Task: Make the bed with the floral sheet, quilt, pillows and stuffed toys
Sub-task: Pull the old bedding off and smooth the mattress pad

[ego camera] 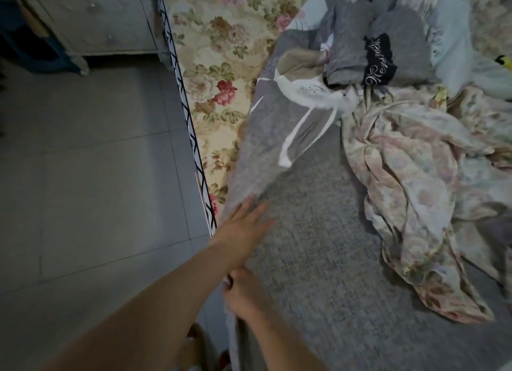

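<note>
A grey textured cover (327,232) lies over the near part of the bed. My left hand (243,229) lies flat on its left edge with fingers straight. Just below, my right hand (243,295) pinches the same edge at the bed's side. A grey quilt (274,137) with white stripes is folded back above my left hand. The floral sheet (219,46) shows cream with pink roses along the bed's left side. A crumpled pale floral cloth (410,190) is heaped at the right. Grey pillows (399,46) with a black lettered patch lie at the far end.
A black metal bed rail (188,112) runs along the left edge of the mattress. Grey tiled floor (88,162) spreads to the left, with a pale cabinet (91,21) at the far left. Something yellow (505,61) peeks in at the right edge.
</note>
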A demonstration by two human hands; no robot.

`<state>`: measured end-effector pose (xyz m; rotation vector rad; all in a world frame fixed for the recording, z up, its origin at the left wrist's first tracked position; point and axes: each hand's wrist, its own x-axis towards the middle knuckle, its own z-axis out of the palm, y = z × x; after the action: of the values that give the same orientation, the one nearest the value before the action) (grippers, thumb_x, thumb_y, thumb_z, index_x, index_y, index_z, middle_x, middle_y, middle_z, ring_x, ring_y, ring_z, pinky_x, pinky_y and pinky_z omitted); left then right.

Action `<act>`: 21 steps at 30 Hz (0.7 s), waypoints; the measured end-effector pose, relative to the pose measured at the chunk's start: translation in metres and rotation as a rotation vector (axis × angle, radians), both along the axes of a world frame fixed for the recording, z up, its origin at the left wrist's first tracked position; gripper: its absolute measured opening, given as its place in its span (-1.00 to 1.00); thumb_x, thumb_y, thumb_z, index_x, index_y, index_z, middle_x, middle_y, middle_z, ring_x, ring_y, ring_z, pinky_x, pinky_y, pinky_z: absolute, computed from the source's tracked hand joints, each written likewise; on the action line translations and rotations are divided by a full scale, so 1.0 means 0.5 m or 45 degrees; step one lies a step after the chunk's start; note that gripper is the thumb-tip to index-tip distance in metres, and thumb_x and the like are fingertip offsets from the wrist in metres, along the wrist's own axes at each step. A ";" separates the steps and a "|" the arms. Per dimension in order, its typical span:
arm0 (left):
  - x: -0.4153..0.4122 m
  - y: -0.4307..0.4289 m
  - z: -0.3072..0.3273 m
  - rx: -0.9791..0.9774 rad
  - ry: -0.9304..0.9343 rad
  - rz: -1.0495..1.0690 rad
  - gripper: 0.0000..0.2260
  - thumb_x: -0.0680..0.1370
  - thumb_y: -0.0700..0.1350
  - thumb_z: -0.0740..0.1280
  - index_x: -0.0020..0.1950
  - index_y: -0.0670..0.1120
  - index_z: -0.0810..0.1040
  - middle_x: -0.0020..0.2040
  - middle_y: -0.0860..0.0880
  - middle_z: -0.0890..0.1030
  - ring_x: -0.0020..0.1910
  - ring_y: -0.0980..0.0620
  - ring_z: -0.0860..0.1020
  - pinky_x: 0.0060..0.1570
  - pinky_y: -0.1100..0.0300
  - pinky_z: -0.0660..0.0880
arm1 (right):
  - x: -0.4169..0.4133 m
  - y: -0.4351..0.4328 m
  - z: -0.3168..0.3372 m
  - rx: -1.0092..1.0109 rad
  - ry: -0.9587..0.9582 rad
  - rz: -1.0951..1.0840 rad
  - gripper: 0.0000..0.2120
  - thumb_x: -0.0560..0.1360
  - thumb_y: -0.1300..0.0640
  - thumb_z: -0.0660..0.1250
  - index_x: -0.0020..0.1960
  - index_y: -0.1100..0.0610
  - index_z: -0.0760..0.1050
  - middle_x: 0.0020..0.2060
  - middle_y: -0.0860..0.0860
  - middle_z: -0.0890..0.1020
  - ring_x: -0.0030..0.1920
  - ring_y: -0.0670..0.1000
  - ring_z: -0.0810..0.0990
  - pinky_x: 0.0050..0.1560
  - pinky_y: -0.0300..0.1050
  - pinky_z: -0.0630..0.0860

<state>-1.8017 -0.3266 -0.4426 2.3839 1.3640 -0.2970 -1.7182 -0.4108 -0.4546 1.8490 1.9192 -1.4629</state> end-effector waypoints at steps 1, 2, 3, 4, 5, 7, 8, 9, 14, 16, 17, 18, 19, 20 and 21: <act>-0.009 0.004 -0.011 0.029 0.035 -0.128 -0.36 0.57 -0.22 0.30 0.55 0.19 0.14 0.58 0.08 0.01 0.57 -0.11 -0.09 0.52 -0.14 -0.06 | -0.010 0.004 -0.006 0.021 -0.019 0.090 -0.76 0.61 0.19 0.18 0.25 0.20 0.46 0.04 0.09 0.53 0.13 0.07 0.54 -0.02 -0.32 0.33; -0.024 0.004 -0.024 0.037 0.125 -0.246 -0.44 0.48 -0.10 0.45 0.42 0.22 0.40 0.50 0.09 0.29 0.53 -0.07 0.19 0.50 -0.11 0.12 | -0.012 0.010 -0.019 0.062 -0.022 0.151 -0.75 0.60 0.24 0.17 0.24 0.21 0.47 0.08 0.12 0.53 0.14 0.08 0.53 -0.03 -0.30 0.32; -0.045 0.005 -0.041 0.078 0.169 -0.242 -0.51 0.28 0.02 0.61 0.17 0.23 0.62 0.28 0.10 0.57 0.32 -0.03 0.50 0.39 -0.06 0.33 | -0.009 0.018 -0.032 0.068 0.007 0.196 -0.71 0.58 0.29 0.18 0.27 0.19 0.47 0.14 0.13 0.54 0.14 0.09 0.53 0.00 -0.27 0.34; -0.072 0.004 -0.062 0.082 0.189 -0.187 -0.52 0.06 0.07 0.68 -0.05 0.20 0.71 0.02 0.10 0.69 0.05 0.00 0.66 0.22 0.02 0.48 | -0.004 0.025 -0.041 0.077 0.053 0.232 -0.63 0.55 0.32 0.19 0.33 0.15 0.46 0.19 0.12 0.54 0.15 0.09 0.53 0.05 -0.27 0.36; -0.096 0.008 -0.107 0.122 0.156 -0.162 -0.48 -0.08 0.06 0.69 -0.15 0.19 0.72 -0.12 0.09 0.71 -0.12 0.01 0.69 0.08 0.06 0.57 | -0.003 0.040 -0.053 0.034 0.088 0.254 -0.56 0.54 0.33 0.20 0.39 0.10 0.43 0.25 0.09 0.53 0.18 0.07 0.52 0.10 -0.30 0.36; -0.138 0.014 -0.185 -0.075 0.015 0.037 -0.35 -0.17 0.02 0.69 -0.09 0.18 0.72 -0.14 0.09 0.71 -0.18 0.03 0.69 -0.10 0.07 0.64 | 0.003 0.069 -0.061 -0.055 0.052 0.214 -0.57 0.56 0.30 0.20 0.40 0.07 0.45 0.27 0.05 0.55 0.23 0.03 0.53 0.19 -0.35 0.36; -0.142 0.023 -0.174 -0.226 -0.044 0.161 -0.27 -0.16 0.02 0.69 0.01 0.18 0.70 -0.09 0.08 0.71 -0.14 0.02 0.69 -0.11 0.09 0.64 | 0.008 0.087 -0.057 -0.032 0.008 0.107 -0.63 0.57 0.28 0.20 0.34 0.08 0.52 0.21 0.06 0.59 0.19 0.03 0.55 0.20 -0.30 0.42; -0.139 0.030 -0.149 -0.372 -0.057 0.257 -0.19 -0.07 0.00 0.68 0.19 0.16 0.63 0.01 0.05 0.70 -0.06 0.00 0.68 -0.03 0.10 0.62 | 0.012 0.107 -0.047 0.020 -0.028 -0.039 -0.68 0.57 0.26 0.21 0.28 0.09 0.56 0.13 0.06 0.62 0.14 0.04 0.57 0.15 -0.25 0.47; -0.105 0.061 -0.073 -0.663 -0.281 0.581 -0.35 0.66 -0.16 0.14 0.57 0.17 -0.21 0.59 -0.12 0.06 0.42 -0.16 0.33 0.33 0.06 0.36 | 0.028 0.250 -0.013 0.080 0.038 -0.613 -0.59 0.62 0.16 0.21 0.46 0.06 0.31 0.18 0.05 0.54 0.16 0.06 0.54 0.01 -0.22 0.38; -0.109 0.092 -0.060 -0.538 -0.460 0.590 -0.54 0.68 0.14 -0.01 0.57 0.24 -0.06 0.58 -0.02 0.11 0.39 -0.07 0.37 0.33 0.12 0.34 | 0.037 0.335 -0.033 0.056 0.108 -0.873 -0.49 0.62 0.11 0.24 0.52 0.12 0.20 0.20 0.09 0.49 0.16 0.07 0.51 0.01 -0.16 0.38; -0.115 0.110 -0.070 -0.464 -0.472 0.534 -0.55 0.67 0.18 -0.06 0.56 0.25 -0.04 0.59 0.02 0.08 0.46 -0.05 0.28 0.40 0.10 0.25 | 0.040 0.376 -0.039 0.048 0.134 -0.975 -0.45 0.61 0.11 0.26 0.54 0.15 0.17 0.17 0.10 0.47 0.15 0.06 0.49 0.02 -0.14 0.39; -0.120 0.128 -0.075 -0.487 -0.475 0.550 -0.54 0.67 0.17 -0.07 0.57 0.22 -0.04 0.59 0.02 0.02 0.52 -0.05 0.17 0.45 0.07 0.16 | 0.044 0.423 -0.051 0.064 0.156 -1.048 -0.43 0.60 0.11 0.29 0.53 0.18 0.18 0.16 0.11 0.48 0.15 0.06 0.50 0.05 -0.11 0.40; -0.121 0.122 -0.072 -0.532 -0.492 0.574 -0.53 0.66 0.18 -0.08 0.58 0.19 -0.04 0.60 0.00 0.01 0.55 -0.06 0.10 0.46 0.06 0.12 | 0.053 0.448 -0.065 0.045 0.167 -1.122 -0.43 0.58 0.12 0.32 0.51 0.21 0.22 0.16 0.13 0.53 0.14 0.09 0.53 0.06 -0.08 0.44; -0.123 0.139 -0.082 -0.604 -0.481 0.625 -0.50 0.65 0.23 -0.08 0.58 0.17 -0.01 0.59 -0.03 0.05 0.54 -0.08 0.12 0.45 0.06 0.14 | 0.054 0.493 -0.080 0.009 0.219 -1.196 -0.44 0.54 0.15 0.36 0.47 0.24 0.27 0.09 0.16 0.59 0.05 0.12 0.59 0.00 -0.04 0.50; -0.121 0.143 -0.080 -0.649 -0.451 0.650 -0.47 0.63 0.26 -0.08 0.59 0.15 0.02 0.58 -0.08 0.10 0.53 -0.11 0.17 0.42 0.07 0.18 | 0.060 0.523 -0.094 -0.047 0.262 -1.281 -0.42 0.47 0.15 0.42 0.42 0.27 0.32 -0.06 0.17 0.63 -0.11 0.12 0.63 -0.07 0.00 0.56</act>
<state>-1.8620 -0.2551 -0.4827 1.5301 1.4511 -0.0593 -1.6880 -0.1492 -0.5016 2.9257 0.9450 -1.9173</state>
